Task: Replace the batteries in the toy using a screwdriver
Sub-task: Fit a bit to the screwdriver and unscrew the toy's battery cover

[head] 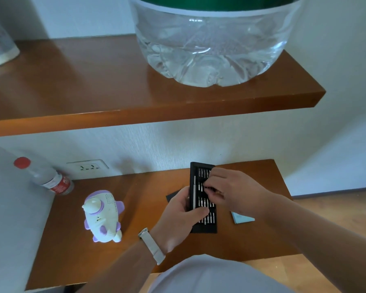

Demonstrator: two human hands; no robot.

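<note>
A white and purple toy point(103, 218) lies on the lower wooden shelf point(135, 261), left of my hands. My left hand point(181, 216) grips the left edge of a black tray of screwdriver bits point(205, 226), lifted slightly over the shelf. A slim silver screwdriver handle point(194, 191) rests in the tray's left slot. My right hand point(230, 190) reaches over the tray with fingertips pinched among the middle rows of bits; what they pinch is hidden.
A clear bottle with a red cap point(49, 178) leans at the back left near a wall socket point(88, 166). A pale blue card point(242, 218) lies right of the tray, a dark flat piece point(173, 195) behind it. An upper shelf point(156, 111) carries a large water jug point(211, 45).
</note>
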